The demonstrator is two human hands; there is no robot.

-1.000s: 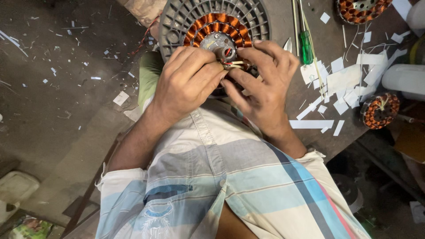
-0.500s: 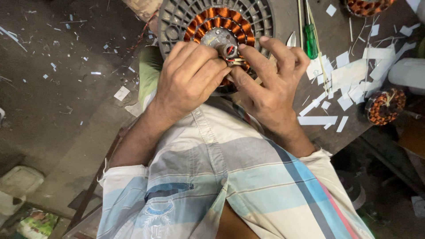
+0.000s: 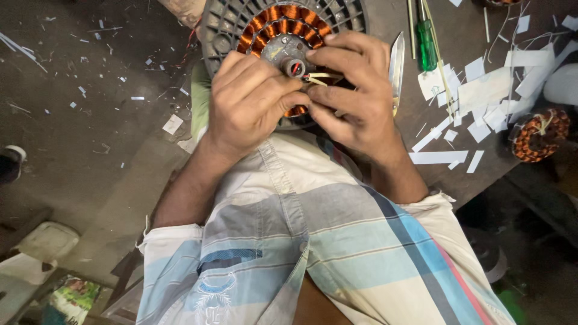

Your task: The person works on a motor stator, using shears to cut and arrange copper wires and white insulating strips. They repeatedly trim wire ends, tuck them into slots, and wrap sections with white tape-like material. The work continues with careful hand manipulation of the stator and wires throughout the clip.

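A round grey motor housing (image 3: 221, 30) lies on the dark workbench, with a ring of copper windings (image 3: 283, 15) around a metal hub and shaft (image 3: 293, 66). Thin yellow-sleeved wires (image 3: 317, 77) stick out beside the shaft. My left hand (image 3: 247, 105) rests on the lower left of the windings, its fingertips pinched on the wires. My right hand (image 3: 355, 90) covers the right side, thumb and fingers closed on the same wires from the other end. Both hands hide the lower windings.
A pair of metal shears (image 3: 396, 60) and a green-handled screwdriver (image 3: 426, 42) lie right of the motor. White paper strips (image 3: 481, 90) litter the bench. A second copper-wound stator (image 3: 539, 135) sits at the far right beside a white object (image 3: 563, 84). Scrap-strewn floor lies to the left.
My right fingers have slid up over the hub and the yellow-sleeved wires now show between my hands. The view has shifted slightly; the motor stays in place.
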